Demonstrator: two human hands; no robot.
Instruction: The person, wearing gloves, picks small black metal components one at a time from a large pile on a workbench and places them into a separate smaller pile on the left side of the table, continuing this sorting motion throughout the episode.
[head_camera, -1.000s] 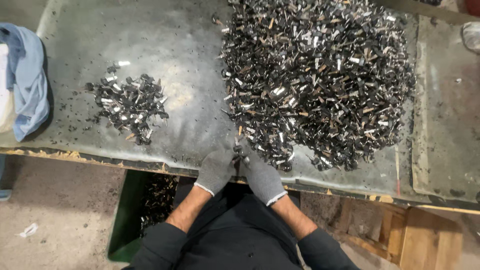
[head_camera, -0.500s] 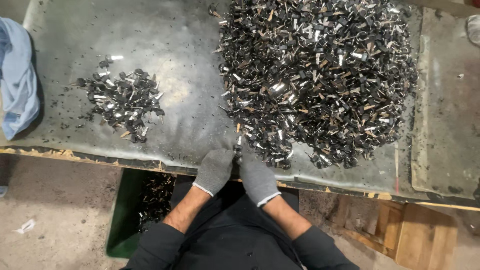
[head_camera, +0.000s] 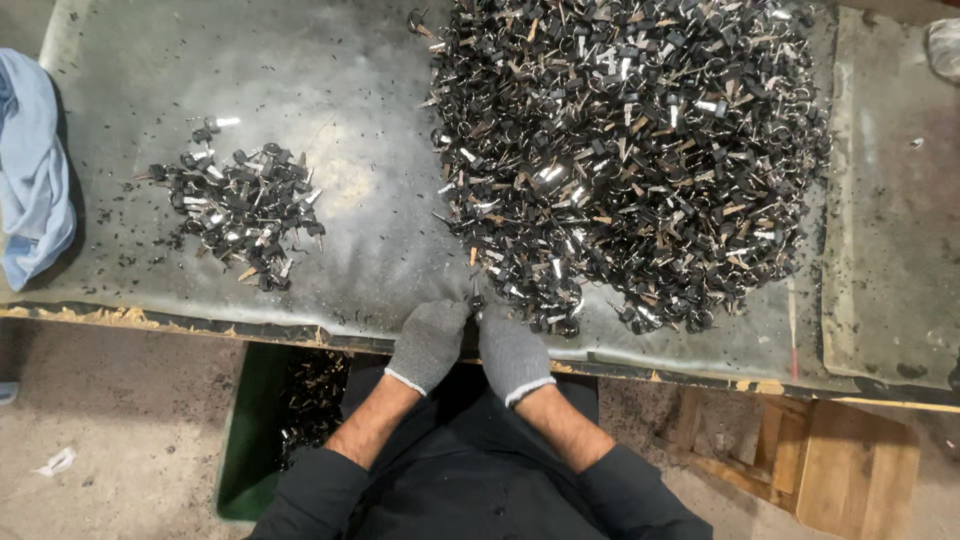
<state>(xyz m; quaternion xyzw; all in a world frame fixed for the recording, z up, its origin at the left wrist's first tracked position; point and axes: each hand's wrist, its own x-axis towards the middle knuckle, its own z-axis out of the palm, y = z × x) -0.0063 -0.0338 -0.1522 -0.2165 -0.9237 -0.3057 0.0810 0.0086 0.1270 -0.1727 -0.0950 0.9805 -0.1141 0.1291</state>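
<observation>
Your left hand (head_camera: 428, 343) and right hand (head_camera: 512, 351), both in grey gloves, meet at the near edge of the tabletop (head_camera: 340, 120), fingertips pinched together on one small dark piece (head_camera: 474, 292). The fingers are narrow, closed around it from both sides; how it lies between them is too small to tell, though a thin part seems to point away from you.

The piece sits right at the near rim of the big pile (head_camera: 640, 150), which spreads away from you and to your right. Your right hand is the nearer one to that pile. The small pile (head_camera: 235, 205) lies well apart to your left, across a bare stretch of mat, so your left hand is the nearer one to it.

A green bin (head_camera: 255, 440) with more dark pieces stands below the table edge, just left of your left forearm. A blue cloth (head_camera: 35, 160) lies at the far left.
</observation>
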